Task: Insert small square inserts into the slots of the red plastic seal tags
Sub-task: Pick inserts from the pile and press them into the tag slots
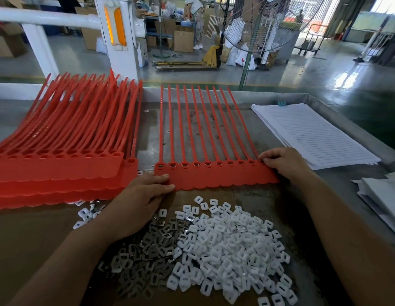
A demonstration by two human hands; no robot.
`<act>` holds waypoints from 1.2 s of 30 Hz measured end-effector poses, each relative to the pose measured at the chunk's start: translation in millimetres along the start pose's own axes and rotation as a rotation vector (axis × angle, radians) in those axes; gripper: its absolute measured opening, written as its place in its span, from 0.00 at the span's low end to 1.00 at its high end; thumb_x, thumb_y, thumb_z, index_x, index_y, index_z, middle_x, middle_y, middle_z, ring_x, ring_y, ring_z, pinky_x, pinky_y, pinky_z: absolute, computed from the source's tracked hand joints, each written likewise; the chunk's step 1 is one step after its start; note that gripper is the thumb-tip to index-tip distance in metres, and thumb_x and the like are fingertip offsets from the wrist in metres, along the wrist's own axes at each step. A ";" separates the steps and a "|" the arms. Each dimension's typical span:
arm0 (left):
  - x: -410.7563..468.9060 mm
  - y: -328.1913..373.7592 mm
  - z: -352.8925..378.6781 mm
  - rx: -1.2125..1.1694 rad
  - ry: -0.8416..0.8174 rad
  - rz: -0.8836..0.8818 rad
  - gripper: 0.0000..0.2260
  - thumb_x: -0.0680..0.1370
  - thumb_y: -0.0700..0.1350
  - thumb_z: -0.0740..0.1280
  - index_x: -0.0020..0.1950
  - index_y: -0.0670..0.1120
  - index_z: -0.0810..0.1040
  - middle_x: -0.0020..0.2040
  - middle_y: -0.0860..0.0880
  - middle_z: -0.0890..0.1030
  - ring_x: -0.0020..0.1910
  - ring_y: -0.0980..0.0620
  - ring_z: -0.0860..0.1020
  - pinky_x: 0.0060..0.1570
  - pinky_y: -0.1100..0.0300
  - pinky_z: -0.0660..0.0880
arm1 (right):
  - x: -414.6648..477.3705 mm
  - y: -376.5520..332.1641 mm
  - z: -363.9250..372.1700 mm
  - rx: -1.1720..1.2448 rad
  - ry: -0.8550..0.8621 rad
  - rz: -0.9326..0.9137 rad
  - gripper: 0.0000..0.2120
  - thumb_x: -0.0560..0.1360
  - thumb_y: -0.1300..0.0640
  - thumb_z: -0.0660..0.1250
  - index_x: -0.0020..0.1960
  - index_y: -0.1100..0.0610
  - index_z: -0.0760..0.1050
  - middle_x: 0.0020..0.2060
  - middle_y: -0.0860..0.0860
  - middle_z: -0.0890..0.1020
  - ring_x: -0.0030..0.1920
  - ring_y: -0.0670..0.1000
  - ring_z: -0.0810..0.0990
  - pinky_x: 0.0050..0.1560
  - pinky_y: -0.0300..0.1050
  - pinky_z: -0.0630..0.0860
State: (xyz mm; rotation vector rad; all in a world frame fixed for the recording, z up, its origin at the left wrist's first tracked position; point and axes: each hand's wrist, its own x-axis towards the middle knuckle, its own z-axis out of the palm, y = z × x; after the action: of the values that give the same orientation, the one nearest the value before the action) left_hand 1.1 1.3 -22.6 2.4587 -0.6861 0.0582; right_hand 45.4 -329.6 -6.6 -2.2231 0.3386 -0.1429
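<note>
Although they are joined edge to edge into one flat strip, the red seal tags (214, 175) each keep their own long tail, and the tails fan away from the person across the metal table (152, 140). The strip lies in the middle of the table, just beyond the loose parts. A row of slots (184, 165) runs along the top of the strip's flat part, and each shows a small pale-grey piece inside.

The left hand (139, 195) lies flat with its fingers straight, and their tips touch the strip's lower left corner; it holds nothing. The right hand (284, 164) has its fingers bent over the strip's right end, where thumb and forefinger close on the upper corner beside the last slot.

Nearer the person, a heap of white square inserts (231, 244) touches a smaller heap of dark grey inserts (152, 248) on its left. Both heaps rest on a brown cardboard sheet (37, 239), and a few white pieces lie scattered near the left wrist.

To the left of the strip, and just beside it, stands a thick stack of red tags (59, 168), its tails curving upward. A pile of lined paper (313, 135) lies to the right of the strip on the table's far right part, with more white sheets (382, 195) at the right edge.

Beyond the table are a white post with an orange reflector (117, 29), a yellow pallet jack (192, 62) on the floor and a large standing fan (269, 23).
</note>
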 end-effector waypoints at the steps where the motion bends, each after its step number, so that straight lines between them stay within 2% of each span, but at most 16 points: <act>1: 0.1 0.1 -0.1 0.003 0.000 0.004 0.17 0.79 0.40 0.57 0.66 0.52 0.71 0.70 0.58 0.63 0.62 0.69 0.52 0.50 0.87 0.38 | -0.2 0.2 -0.4 0.001 -0.006 -0.003 0.09 0.75 0.66 0.64 0.45 0.55 0.80 0.36 0.46 0.78 0.35 0.43 0.74 0.30 0.32 0.68; 8: 1.1 -1.9 -0.3 0.004 0.004 0.004 0.17 0.79 0.40 0.57 0.66 0.53 0.70 0.70 0.59 0.63 0.63 0.70 0.51 0.58 0.80 0.41 | -1.6 4.0 -1.6 0.059 -0.055 -0.039 0.12 0.76 0.67 0.62 0.48 0.53 0.80 0.39 0.47 0.80 0.39 0.43 0.77 0.39 0.33 0.72; 10: 1.4 -2.3 -0.2 -0.002 0.003 0.001 0.17 0.79 0.40 0.57 0.66 0.53 0.71 0.70 0.59 0.63 0.62 0.69 0.52 0.55 0.83 0.41 | -3.1 6.3 -2.1 0.071 -0.055 -0.053 0.13 0.76 0.67 0.61 0.50 0.54 0.80 0.39 0.46 0.80 0.39 0.41 0.77 0.39 0.30 0.72; 12: 1.5 -2.6 0.1 0.001 0.002 -0.003 0.17 0.79 0.40 0.57 0.66 0.53 0.70 0.70 0.59 0.63 0.62 0.69 0.52 0.57 0.82 0.41 | -4.6 8.0 -1.6 0.083 -0.044 -0.053 0.13 0.76 0.67 0.61 0.52 0.55 0.80 0.40 0.48 0.81 0.38 0.40 0.77 0.35 0.26 0.72; 14: 1.7 -2.7 0.3 0.007 0.002 -0.004 0.17 0.79 0.40 0.57 0.66 0.53 0.70 0.70 0.59 0.63 0.62 0.69 0.52 0.58 0.80 0.42 | -6.0 8.7 1.3 0.012 -0.002 -0.084 0.12 0.77 0.66 0.61 0.52 0.55 0.81 0.41 0.49 0.80 0.37 0.41 0.76 0.33 0.23 0.69; 17: 2.0 -2.2 0.2 -0.004 0.006 -0.007 0.17 0.79 0.40 0.58 0.66 0.53 0.71 0.70 0.59 0.63 0.62 0.69 0.52 0.57 0.82 0.41 | -9.2 9.6 7.4 -0.185 0.063 -0.217 0.13 0.77 0.67 0.59 0.55 0.59 0.80 0.47 0.52 0.78 0.44 0.46 0.74 0.37 0.20 0.64; 22: 1.2 -1.9 0.1 -0.008 0.001 -0.005 0.17 0.79 0.40 0.58 0.66 0.53 0.71 0.70 0.59 0.63 0.63 0.68 0.53 0.55 0.84 0.41 | -10.8 13.8 11.2 -0.262 0.061 -0.268 0.15 0.78 0.68 0.57 0.59 0.60 0.77 0.54 0.57 0.78 0.53 0.53 0.75 0.43 0.31 0.63; 26: 0.5 -1.7 0.3 -0.013 0.009 -0.016 0.17 0.79 0.40 0.58 0.65 0.53 0.71 0.70 0.58 0.64 0.65 0.66 0.55 0.64 0.72 0.47 | -12.0 15.6 11.3 -0.227 0.121 -0.236 0.15 0.77 0.67 0.58 0.60 0.58 0.77 0.55 0.56 0.80 0.54 0.52 0.76 0.49 0.32 0.64; 28: 0.8 -1.3 0.3 -0.016 0.007 -0.017 0.16 0.79 0.40 0.58 0.65 0.53 0.71 0.69 0.59 0.64 0.64 0.67 0.54 0.64 0.72 0.47 | -13.3 15.6 10.7 -0.183 0.163 -0.220 0.14 0.76 0.66 0.60 0.58 0.57 0.79 0.53 0.55 0.81 0.55 0.52 0.77 0.53 0.36 0.67; 30: 0.8 -1.8 0.6 -0.018 0.009 -0.015 0.16 0.79 0.41 0.58 0.65 0.53 0.71 0.69 0.59 0.64 0.63 0.67 0.55 0.64 0.72 0.47 | -14.2 15.7 11.0 -0.184 0.184 -0.216 0.13 0.76 0.66 0.61 0.55 0.56 0.80 0.51 0.54 0.82 0.54 0.53 0.78 0.53 0.39 0.69; 33: 0.4 -2.6 1.2 -0.024 0.010 -0.018 0.16 0.79 0.41 0.58 0.65 0.53 0.71 0.69 0.58 0.64 0.64 0.67 0.55 0.64 0.71 0.48 | -14.4 16.4 11.6 -0.221 0.202 -0.220 0.13 0.75 0.65 0.62 0.53 0.55 0.81 0.51 0.54 0.82 0.52 0.52 0.78 0.49 0.36 0.67; 36: 0.5 -2.6 1.1 -0.027 0.005 -0.025 0.16 0.79 0.41 0.58 0.65 0.54 0.71 0.69 0.59 0.64 0.65 0.66 0.55 0.65 0.69 0.48 | -16.2 16.1 12.6 -0.245 0.205 -0.231 0.13 0.75 0.65 0.61 0.54 0.56 0.81 0.52 0.55 0.81 0.53 0.53 0.78 0.53 0.39 0.69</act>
State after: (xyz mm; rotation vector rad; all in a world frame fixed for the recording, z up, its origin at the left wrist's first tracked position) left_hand 2.7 2.2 -24.8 2.4405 -0.6493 0.0450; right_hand 29.6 -325.1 -26.8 -2.4933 0.2168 -0.4784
